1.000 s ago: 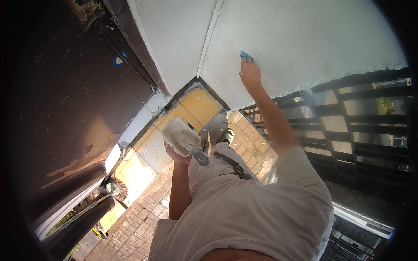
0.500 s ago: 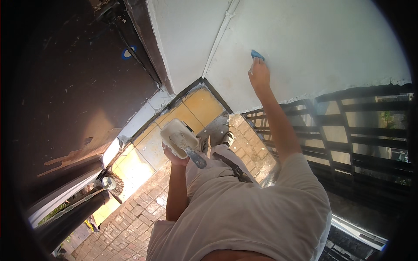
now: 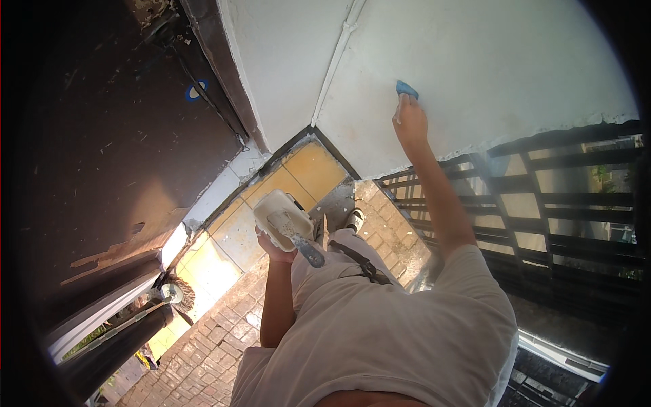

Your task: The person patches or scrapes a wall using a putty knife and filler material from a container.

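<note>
My right hand [image 3: 411,127] reaches up to the white wall [image 3: 515,68]. Its fingers pinch a small blue flat piece [image 3: 406,89] at the wall's surface; whether this is a spreader, a pad or a cloth I cannot tell. Lower down, my left hand [image 3: 277,249] grips a whitish tub [image 3: 272,207] from its near side. A putty knife [image 3: 308,252] lies in the tub, its dark, smeared handle poking out over the near rim toward my body. Pale residue coats the tub's inside.
Left of me stands a dark brown panel [image 3: 129,136] with peeling patches. Below the wall on the right runs a black slatted grille [image 3: 576,200]. Yellow tiles [image 3: 315,169] edge the brick paving [image 3: 210,339]. At lower left is a brush-like bundle [image 3: 180,293].
My right hand has slid a little to the right and slightly down the wall with the blue piece. The tub in my left hand has barely shifted.
</note>
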Motion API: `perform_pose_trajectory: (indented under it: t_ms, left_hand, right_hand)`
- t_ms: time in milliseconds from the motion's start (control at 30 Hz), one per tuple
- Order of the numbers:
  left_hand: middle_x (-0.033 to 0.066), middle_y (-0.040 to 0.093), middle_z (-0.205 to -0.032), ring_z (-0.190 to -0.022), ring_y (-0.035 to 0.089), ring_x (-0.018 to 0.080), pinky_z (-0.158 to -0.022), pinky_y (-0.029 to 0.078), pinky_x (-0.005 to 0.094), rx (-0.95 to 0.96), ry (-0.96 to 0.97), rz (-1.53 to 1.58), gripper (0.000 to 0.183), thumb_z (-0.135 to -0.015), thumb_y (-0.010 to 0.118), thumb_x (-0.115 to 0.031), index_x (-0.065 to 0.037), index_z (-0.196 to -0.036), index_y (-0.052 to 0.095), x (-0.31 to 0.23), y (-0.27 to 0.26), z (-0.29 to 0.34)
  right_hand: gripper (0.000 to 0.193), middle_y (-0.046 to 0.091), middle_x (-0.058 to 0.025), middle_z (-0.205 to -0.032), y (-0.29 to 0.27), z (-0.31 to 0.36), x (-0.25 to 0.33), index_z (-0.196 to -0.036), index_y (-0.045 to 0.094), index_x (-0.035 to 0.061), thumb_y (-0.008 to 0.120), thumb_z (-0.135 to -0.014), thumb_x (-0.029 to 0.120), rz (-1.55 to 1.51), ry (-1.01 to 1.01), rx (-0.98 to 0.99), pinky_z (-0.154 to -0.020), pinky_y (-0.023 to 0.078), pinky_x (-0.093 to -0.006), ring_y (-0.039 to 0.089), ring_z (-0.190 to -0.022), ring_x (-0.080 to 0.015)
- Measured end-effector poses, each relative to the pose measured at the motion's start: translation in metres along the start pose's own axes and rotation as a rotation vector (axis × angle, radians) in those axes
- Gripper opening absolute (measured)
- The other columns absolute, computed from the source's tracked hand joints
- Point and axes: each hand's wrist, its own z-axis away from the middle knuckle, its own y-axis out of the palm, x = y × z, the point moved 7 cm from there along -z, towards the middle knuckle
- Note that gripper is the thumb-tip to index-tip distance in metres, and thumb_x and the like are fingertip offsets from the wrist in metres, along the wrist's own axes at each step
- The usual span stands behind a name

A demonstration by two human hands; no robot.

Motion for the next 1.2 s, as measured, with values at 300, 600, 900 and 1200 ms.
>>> perform_pose_trajectory:
  t_ms: [300, 600, 900, 1200]
  left_hand:
    - [0.0108, 0.061, -0.128, -0.116, 0.06, 0.031, -0.095, 0.053, 0.0484, 0.032, -0.041, -0.023, 0.063, -0.093, 0.043, -0.056, -0.012, -0.137, 0.051, 0.014, 0.015, -0.01]
    - [0.0098, 0.061, -0.129, -0.116, 0.06, 0.0315, -0.096, 0.052, 0.0488, 0.017, -0.075, -0.045, 0.062, -0.094, 0.042, -0.056, -0.013, -0.138, 0.051, 0.021, 0.012, -0.005]
    - [0.0105, 0.058, -0.133, -0.122, 0.056, 0.031, -0.102, 0.047, 0.0483, 0.042, -0.019, -0.062, 0.061, -0.098, 0.035, -0.053, -0.011, -0.14, 0.049, 0.019, 0.009, 0.001]
    - [0.0105, 0.059, -0.129, -0.118, 0.058, 0.0313, -0.099, 0.05, 0.0486, 0.066, -0.093, 0.007, 0.06, -0.097, 0.037, -0.054, -0.012, -0.138, 0.05, 0.023, 0.008, -0.002]
  right_hand:
    - [0.027, 0.063, -0.0193, -0.108, 0.045, 0.054, -0.019, -0.102, 0.055, -0.0003, 0.069, -0.079, 0.002, 0.141, 0.074, 0.283, -0.076, 0.06, -0.0429, 0.069, -0.089, -0.0399]
    - [0.016, 0.064, -0.0233, -0.103, -0.031, -0.017, 0.006, -0.101, 0.055, -0.0025, 0.057, -0.084, -0.001, -0.086, 0.096, -0.01, -0.072, 0.054, -0.0526, 0.066, -0.081, -0.0428]
    - [0.022, 0.066, -0.021, -0.1, -0.001, 0.004, -0.007, -0.098, 0.057, -0.002, 0.067, -0.079, 0.0, 0.023, 0.137, 0.05, -0.073, 0.058, -0.0459, 0.069, -0.084, -0.0384]
    - [0.02, 0.066, -0.0214, -0.101, -0.002, 0.005, 0.01, -0.098, 0.059, -0.0025, 0.068, -0.08, 0.001, 0.11, 0.092, 0.119, -0.074, 0.059, -0.0446, 0.07, -0.086, -0.0374]
